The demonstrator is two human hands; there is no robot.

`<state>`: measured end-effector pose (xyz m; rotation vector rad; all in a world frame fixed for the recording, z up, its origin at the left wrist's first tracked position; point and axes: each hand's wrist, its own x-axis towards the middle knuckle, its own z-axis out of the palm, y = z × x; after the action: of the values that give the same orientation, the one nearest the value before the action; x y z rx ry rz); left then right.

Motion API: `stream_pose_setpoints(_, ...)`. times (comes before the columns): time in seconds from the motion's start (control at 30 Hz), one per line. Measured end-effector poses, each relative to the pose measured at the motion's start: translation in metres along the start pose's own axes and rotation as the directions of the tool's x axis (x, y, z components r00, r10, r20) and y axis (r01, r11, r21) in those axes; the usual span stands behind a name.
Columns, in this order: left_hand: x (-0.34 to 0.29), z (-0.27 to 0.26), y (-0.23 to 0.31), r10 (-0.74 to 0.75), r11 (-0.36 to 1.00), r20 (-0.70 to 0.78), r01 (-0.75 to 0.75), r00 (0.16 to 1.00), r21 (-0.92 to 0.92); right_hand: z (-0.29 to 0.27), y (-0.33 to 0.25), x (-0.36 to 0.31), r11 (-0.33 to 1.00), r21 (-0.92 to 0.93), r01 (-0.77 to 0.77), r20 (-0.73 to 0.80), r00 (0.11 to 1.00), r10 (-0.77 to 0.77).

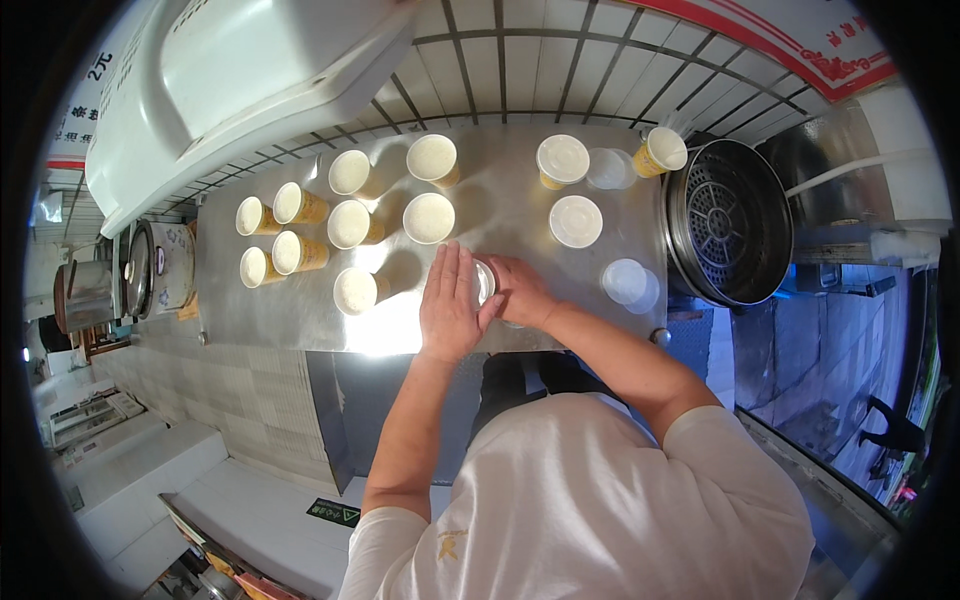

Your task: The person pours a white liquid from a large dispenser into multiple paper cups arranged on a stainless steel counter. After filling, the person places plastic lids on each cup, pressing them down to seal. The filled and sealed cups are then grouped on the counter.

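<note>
Both of my hands are at a lidded paper cup (484,284) near the front edge of the steel table. My left hand (447,308) lies along the cup's left side and lid edge, its fingers stretched straight forward. My right hand (523,292) curls round the other side of the cup, which hides most of its wall. Just beyond stands an open yellow paper cup (429,218) filled with something pale. Several more such filled cups (349,224) stand to the left. Two cups with white lids, a far one (563,160) and a nearer one (576,222), stand right of my hands.
Loose translucent lids (630,283) lie at the table's right, with more lids (608,168) farther back. A yellow cup (661,152) leans at the back right corner. Beside the table sits a round metal steamer (728,222). A white plastic housing (250,80) overhangs the back left.
</note>
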<state>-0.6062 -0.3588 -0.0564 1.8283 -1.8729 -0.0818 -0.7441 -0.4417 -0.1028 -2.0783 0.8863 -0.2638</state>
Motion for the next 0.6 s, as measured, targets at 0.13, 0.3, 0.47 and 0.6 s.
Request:
stream_pose_setpoints(0.13, 0.000, 0.011, 0.010, -0.085, 0.994, 0.043, 0.081, 0.995, 0.078, 0.002, 0.002, -0.005, 0.999, 0.036, -0.033, -0.042, 0.999, 0.035)
stream_pose_setpoints(0.3, -0.005, 0.022, 0.020, -0.115, 0.975, 0.056, 0.102, 0.992, 0.198, 0.016, 0.016, -0.001, 1.000, 0.026, 0.015, -0.024, 1.000, -0.014)
stream_pose_setpoints(0.47, -0.009, 0.030, 0.021, -0.089, 0.952, 0.032, 0.075, 0.996, 0.297, 0.022, 0.025, -0.004, 0.997, 0.000, 0.073, -0.037, 0.997, -0.073)
stream_pose_setpoints(0.6, -0.007, 0.026, 0.023, -0.060, 0.950, 0.033, 0.046, 0.998, 0.309, 0.012, 0.019, -0.001, 0.998, 0.058, 0.039, 0.087, 0.995, -0.043)
